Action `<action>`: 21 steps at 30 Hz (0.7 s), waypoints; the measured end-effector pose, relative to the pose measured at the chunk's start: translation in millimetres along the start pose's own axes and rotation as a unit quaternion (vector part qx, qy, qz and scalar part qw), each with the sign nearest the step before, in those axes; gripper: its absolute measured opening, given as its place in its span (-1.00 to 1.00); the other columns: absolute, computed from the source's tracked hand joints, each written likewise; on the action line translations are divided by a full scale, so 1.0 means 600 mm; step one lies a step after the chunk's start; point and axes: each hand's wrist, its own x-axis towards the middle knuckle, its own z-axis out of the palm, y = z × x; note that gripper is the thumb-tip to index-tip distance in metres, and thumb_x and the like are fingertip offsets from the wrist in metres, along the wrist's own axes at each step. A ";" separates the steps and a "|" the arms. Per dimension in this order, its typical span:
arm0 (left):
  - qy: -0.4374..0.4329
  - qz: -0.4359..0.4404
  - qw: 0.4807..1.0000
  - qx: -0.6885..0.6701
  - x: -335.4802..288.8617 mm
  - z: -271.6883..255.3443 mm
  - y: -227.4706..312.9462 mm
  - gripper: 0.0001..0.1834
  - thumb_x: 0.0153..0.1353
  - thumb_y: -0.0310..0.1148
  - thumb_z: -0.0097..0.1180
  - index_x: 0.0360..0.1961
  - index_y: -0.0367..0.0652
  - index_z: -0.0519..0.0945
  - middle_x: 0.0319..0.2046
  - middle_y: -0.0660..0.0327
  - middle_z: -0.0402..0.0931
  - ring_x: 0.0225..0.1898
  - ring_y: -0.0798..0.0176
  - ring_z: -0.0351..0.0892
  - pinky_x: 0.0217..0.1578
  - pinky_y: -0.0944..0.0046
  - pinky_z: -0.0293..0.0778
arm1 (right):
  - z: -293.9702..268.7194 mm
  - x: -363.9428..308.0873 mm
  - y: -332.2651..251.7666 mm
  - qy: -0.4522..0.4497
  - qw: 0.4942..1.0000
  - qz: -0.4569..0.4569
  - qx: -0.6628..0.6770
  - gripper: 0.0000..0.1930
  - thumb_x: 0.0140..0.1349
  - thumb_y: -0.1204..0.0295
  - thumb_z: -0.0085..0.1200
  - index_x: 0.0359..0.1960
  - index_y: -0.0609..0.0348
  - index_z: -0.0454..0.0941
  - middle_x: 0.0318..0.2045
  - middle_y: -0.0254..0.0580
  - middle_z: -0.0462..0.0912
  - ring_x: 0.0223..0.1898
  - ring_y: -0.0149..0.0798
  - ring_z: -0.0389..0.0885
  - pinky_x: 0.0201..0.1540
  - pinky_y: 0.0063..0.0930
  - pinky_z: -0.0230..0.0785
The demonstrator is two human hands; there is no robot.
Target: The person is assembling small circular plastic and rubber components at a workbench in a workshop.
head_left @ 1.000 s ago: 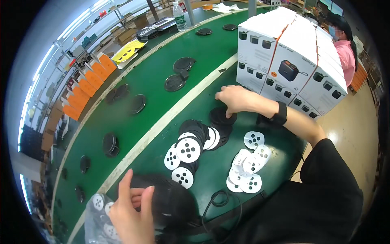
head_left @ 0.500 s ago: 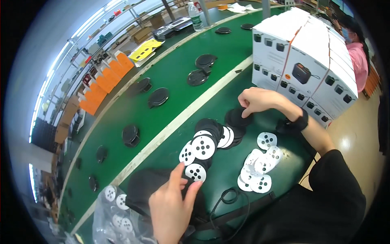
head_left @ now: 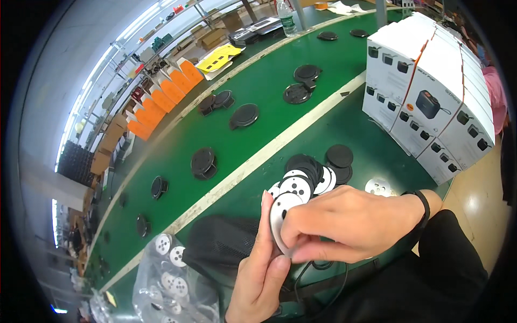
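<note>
A round white disc with dark holes [head_left: 280, 215] stands tilted, its edge between the fingers and thumb of my left hand [head_left: 258, 285]. Bent over its face is my right hand [head_left: 350, 223], fingers closed in a pinch at the disc's lower edge. Whether a second thin piece lies in that pinch is hidden. Just beyond my hands spreads an overlapping pile of black discs [head_left: 304, 164] and white discs [head_left: 296, 185]. A plain black disc [head_left: 340, 155] lies at its right end. My right hand partly covers another white perforated piece [head_left: 378, 187].
A black mesh bag [head_left: 215, 242] and a clear plastic bag of white discs [head_left: 145, 290] lie at the left. Black round cable-tailed parts [head_left: 245, 116] sit on the green conveyor belt [head_left: 188, 188]. Stacked white printed boxes [head_left: 396, 81] stand at the right.
My right hand has come from the black disc at the pile's far end to my left hand. A white disc is now held between them. The whole view has shifted too.
</note>
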 end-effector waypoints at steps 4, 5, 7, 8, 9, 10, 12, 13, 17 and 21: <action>-0.073 0.121 0.982 0.124 0.022 -0.004 -0.023 -0.34 0.20 -0.63 -0.08 0.32 -0.39 0.01 0.20 -0.07 0.27 0.14 0.14 0.38 0.07 0.29 0.32 | 0.007 0.001 0.003 0.034 0.997 0.061 0.037 -0.88 0.28 0.45 -0.09 -0.36 0.21 0.28 -0.59 -0.06 0.45 -0.57 0.03 0.49 -0.55 -0.24 0.29; -0.098 0.144 0.973 0.150 0.028 -0.011 -0.031 -0.31 0.16 -0.70 -0.08 0.32 -0.41 -0.01 0.21 -0.11 0.25 0.16 0.10 0.38 0.07 0.27 0.33 | 0.010 0.001 0.004 0.036 0.995 0.078 0.043 -0.88 0.28 0.46 -0.09 -0.36 0.22 0.28 -0.59 -0.06 0.45 -0.57 0.03 0.49 -0.55 -0.24 0.29; -0.088 0.124 0.982 0.115 0.024 -0.019 -0.040 -0.38 0.22 -0.58 -0.14 0.31 -0.41 0.03 0.22 -0.11 0.21 0.19 0.10 0.32 0.11 0.26 0.27 | 0.017 -0.001 0.006 0.066 0.993 0.086 0.052 -0.90 0.24 0.50 -0.05 -0.38 0.23 0.31 -0.60 -0.11 0.47 -0.57 -0.10 0.51 -0.55 -0.34 0.31; -0.071 0.113 0.987 0.088 0.019 -0.021 -0.043 -0.42 0.30 -0.44 -0.18 0.31 -0.40 0.06 0.23 -0.05 0.22 0.18 0.15 0.30 0.11 0.29 0.25 | 0.021 -0.002 0.006 0.080 0.991 0.086 0.057 -0.91 0.23 0.53 -0.01 -0.38 0.22 0.32 -0.60 -0.19 0.47 -0.59 -0.23 0.51 -0.55 -0.45 0.34; -0.053 0.103 0.991 0.061 0.013 -0.021 -0.043 -0.43 0.37 -0.29 -0.22 0.31 -0.40 0.08 0.23 0.00 0.23 0.18 0.20 0.29 0.12 0.33 0.22 | 0.024 -0.003 0.006 0.093 0.990 0.085 0.064 -0.90 0.21 0.57 0.03 -0.39 0.20 0.34 -0.60 -0.26 0.48 -0.60 -0.35 0.51 -0.55 -0.55 0.36; -0.041 0.098 0.992 0.073 0.007 -0.019 -0.041 -0.43 0.38 -0.29 -0.22 0.31 -0.40 0.08 0.22 0.00 0.24 0.17 0.19 0.30 0.12 0.33 0.22 | 0.027 -0.004 0.004 0.111 0.990 0.067 0.057 -0.89 0.19 0.58 0.03 -0.40 0.22 0.34 -0.61 -0.26 0.47 -0.60 -0.35 0.52 -0.54 -0.56 0.38; -0.029 0.082 0.991 0.098 -0.002 -0.014 -0.034 -0.44 0.38 -0.30 -0.23 0.30 -0.42 0.07 0.22 -0.01 0.25 0.15 0.18 0.33 0.11 0.33 0.23 | 0.031 -0.005 0.001 0.134 0.988 0.049 0.058 -0.89 0.18 0.59 0.03 -0.40 0.23 0.33 -0.62 -0.25 0.47 -0.61 -0.33 0.52 -0.55 -0.56 0.37; -0.029 0.070 0.991 0.111 -0.003 -0.011 -0.031 -0.44 0.38 -0.31 -0.24 0.30 -0.43 0.07 0.22 -0.02 0.25 0.14 0.17 0.34 0.11 0.34 0.24 | 0.033 -0.005 -0.002 0.145 0.986 0.046 0.068 -0.89 0.18 0.59 0.03 -0.40 0.23 0.33 -0.62 -0.25 0.47 -0.61 -0.33 0.52 -0.55 -0.55 0.36; -0.004 0.112 0.986 0.120 0.004 0.006 -0.026 -0.45 0.38 -0.36 -0.24 0.30 -0.44 0.05 0.22 -0.05 0.25 0.10 0.17 0.39 0.08 0.36 0.25 | 0.031 -0.010 -0.012 0.125 0.988 0.049 0.080 -0.91 0.19 0.59 -0.02 -0.37 0.26 0.31 -0.60 -0.17 0.46 -0.59 -0.18 0.51 -0.55 -0.42 0.33; -0.001 0.155 0.975 0.160 0.000 0.008 -0.024 -0.45 0.36 -0.40 -0.20 0.30 -0.44 0.06 0.20 -0.06 0.29 0.01 0.20 0.45 -0.03 0.39 0.32 | 0.023 -0.016 -0.017 0.086 0.991 0.043 0.098 -0.95 0.19 0.61 -0.04 -0.37 0.29 0.34 -0.52 -0.10 0.49 -0.55 -0.13 0.51 -0.52 -0.38 0.33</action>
